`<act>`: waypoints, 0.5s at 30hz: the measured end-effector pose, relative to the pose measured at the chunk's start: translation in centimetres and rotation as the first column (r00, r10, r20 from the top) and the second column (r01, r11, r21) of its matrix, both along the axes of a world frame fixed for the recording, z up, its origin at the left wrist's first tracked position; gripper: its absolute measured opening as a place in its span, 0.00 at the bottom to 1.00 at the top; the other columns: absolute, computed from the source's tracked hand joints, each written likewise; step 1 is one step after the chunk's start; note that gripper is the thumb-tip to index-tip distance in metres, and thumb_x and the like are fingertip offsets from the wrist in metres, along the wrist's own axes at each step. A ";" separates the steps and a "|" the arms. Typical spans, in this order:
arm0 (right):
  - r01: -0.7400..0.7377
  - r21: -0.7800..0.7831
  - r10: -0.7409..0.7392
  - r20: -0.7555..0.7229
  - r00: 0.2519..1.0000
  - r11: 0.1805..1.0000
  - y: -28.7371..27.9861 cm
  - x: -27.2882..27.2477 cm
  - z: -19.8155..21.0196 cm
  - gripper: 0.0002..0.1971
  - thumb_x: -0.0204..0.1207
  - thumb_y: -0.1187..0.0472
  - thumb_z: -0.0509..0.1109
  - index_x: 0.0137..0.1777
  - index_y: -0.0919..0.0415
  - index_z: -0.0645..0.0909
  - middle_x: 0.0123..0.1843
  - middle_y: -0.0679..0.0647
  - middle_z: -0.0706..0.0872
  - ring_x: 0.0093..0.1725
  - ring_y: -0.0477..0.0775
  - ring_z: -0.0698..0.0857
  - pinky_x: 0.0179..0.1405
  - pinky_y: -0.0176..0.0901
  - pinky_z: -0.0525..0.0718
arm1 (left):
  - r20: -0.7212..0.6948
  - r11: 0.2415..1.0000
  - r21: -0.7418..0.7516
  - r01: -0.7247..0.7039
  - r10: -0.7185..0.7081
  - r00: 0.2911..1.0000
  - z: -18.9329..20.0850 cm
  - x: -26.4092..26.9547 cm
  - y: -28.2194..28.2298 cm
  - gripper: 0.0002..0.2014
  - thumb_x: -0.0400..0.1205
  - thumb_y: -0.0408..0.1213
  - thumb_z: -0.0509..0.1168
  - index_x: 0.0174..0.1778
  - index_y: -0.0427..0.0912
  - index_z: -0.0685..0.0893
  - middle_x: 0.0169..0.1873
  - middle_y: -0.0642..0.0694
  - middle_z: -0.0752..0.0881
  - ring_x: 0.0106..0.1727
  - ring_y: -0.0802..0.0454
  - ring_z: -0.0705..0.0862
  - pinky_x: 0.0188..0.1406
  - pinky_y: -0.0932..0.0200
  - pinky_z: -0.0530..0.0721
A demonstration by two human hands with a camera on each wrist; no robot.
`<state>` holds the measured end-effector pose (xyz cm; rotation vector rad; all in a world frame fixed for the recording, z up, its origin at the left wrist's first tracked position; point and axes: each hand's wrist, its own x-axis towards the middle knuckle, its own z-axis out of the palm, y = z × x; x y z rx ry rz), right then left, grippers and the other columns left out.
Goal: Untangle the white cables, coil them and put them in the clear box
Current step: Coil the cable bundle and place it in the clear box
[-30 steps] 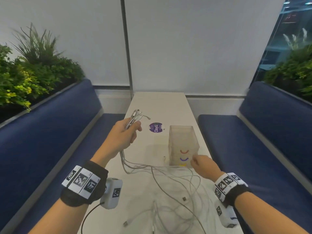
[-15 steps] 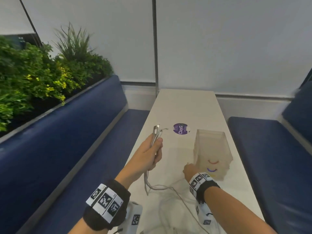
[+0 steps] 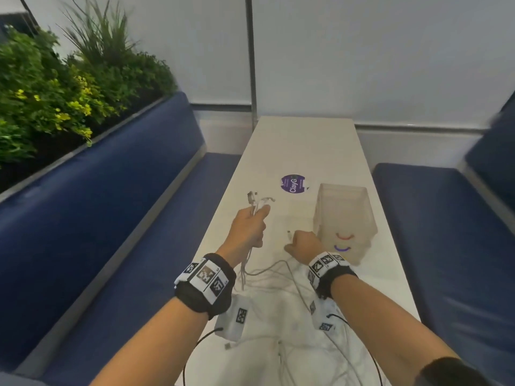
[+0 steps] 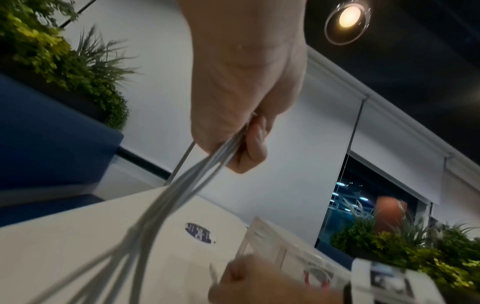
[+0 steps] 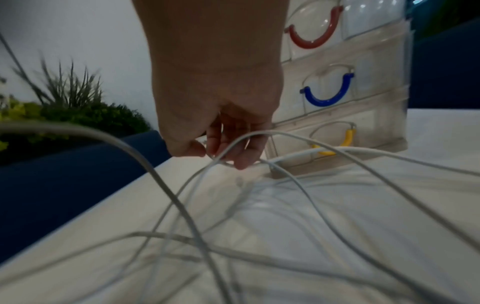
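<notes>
My left hand [image 3: 255, 218] is raised over the white table's [image 3: 303, 146] left side. It grips a bundle of white cables [image 3: 252, 201] with the plugs sticking up above the fist. In the left wrist view the strands [image 4: 182, 185] hang from the left hand [image 4: 246, 148] down to the table. My right hand [image 3: 295, 240], just left of the clear box [image 3: 345, 215], pinches one cable end [image 3: 289, 233] between thumb and fingers [image 5: 241, 160]. A loose tangle of cables [image 3: 281, 291] lies on the table under both wrists. The box [image 5: 363, 107] is a drawer unit with red, blue and yellow handles.
Blue padded benches [image 3: 117, 218] run along both sides of the narrow table. A planter of green plants [image 3: 55, 87] sits behind the left bench. A round purple sticker [image 3: 293, 184] is on the table beyond the hands. A white wall closes the far end.
My right hand has moved left from the box front towards the left hand and now holds up a cable end. The left hand keeps its grip on the bundle. The head view swung left.
</notes>
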<state>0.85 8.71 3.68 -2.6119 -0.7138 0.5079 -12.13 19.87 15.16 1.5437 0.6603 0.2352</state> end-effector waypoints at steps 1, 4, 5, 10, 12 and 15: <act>0.029 0.081 -0.029 0.003 1.000 0.996 0.1 -0.3 0.5 0.11 0.74 0.53 0.68 0.46 0.61 0.77 0.46 0.59 0.86 0.48 0.61 0.84 0.44 0.47 0.81 | -0.023 0.999 0.002 -0.035 0.035 0.999 -0.7 0.4 -0.1 0.15 0.87 0.45 0.60 0.36 0.44 0.71 0.24 0.48 0.65 0.20 0.53 0.60 0.21 0.62 0.59; 0.066 0.325 -0.079 0.027 0.996 0.943 0.4 -1.9 2.1 0.09 0.73 0.55 0.70 0.43 0.60 0.78 0.38 0.57 0.87 0.42 0.61 0.85 0.42 0.49 0.81 | -0.095 0.993 0.075 -0.090 0.097 0.991 -2.3 1.2 -0.6 0.19 0.87 0.50 0.57 0.38 0.42 0.82 0.25 0.48 0.69 0.23 0.51 0.66 0.19 0.64 0.64; 0.048 0.385 -0.070 0.042 0.997 0.921 0.6 -2.6 2.6 0.08 0.73 0.56 0.70 0.42 0.60 0.79 0.37 0.57 0.87 0.40 0.60 0.85 0.41 0.49 0.81 | -0.110 0.992 0.085 -0.090 0.099 0.989 -2.5 1.3 -0.9 0.19 0.87 0.52 0.56 0.43 0.43 0.85 0.27 0.48 0.71 0.25 0.51 0.68 0.18 0.64 0.66; -0.094 0.436 0.058 0.096 0.994 0.895 -0.1 -5.5 4.6 0.12 0.76 0.53 0.65 0.57 0.54 0.81 0.42 0.50 0.89 0.48 0.59 0.88 0.54 0.58 0.81 | -0.110 0.974 0.223 -0.029 0.054 0.992 -3.0 1.7 -2.8 0.20 0.83 0.56 0.62 0.38 0.42 0.85 0.32 0.45 0.83 0.25 0.49 0.76 0.23 0.62 0.72; -0.096 0.466 0.050 0.109 0.993 0.879 -1.1 -5.5 5.1 0.12 0.74 0.50 0.62 0.55 0.50 0.80 0.40 0.47 0.89 0.47 0.59 0.88 0.53 0.60 0.82 | -0.062 0.950 0.312 -0.020 0.041 0.997 -2.7 1.6 -3.5 0.19 0.86 0.52 0.60 0.34 0.43 0.83 0.32 0.45 0.84 0.28 0.48 0.78 0.27 0.59 0.75; -0.134 0.432 0.028 0.244 0.969 0.892 -2.3 -5.9 6.6 0.05 0.72 0.51 0.61 0.41 0.50 0.75 0.31 0.43 0.82 0.42 0.59 0.84 0.48 0.62 0.83 | 0.027 0.873 0.486 -0.035 0.025 0.999 -2.4 1.3 -4.0 0.21 0.89 0.47 0.56 0.34 0.42 0.82 0.35 0.39 0.88 0.40 0.41 0.85 0.41 0.50 0.81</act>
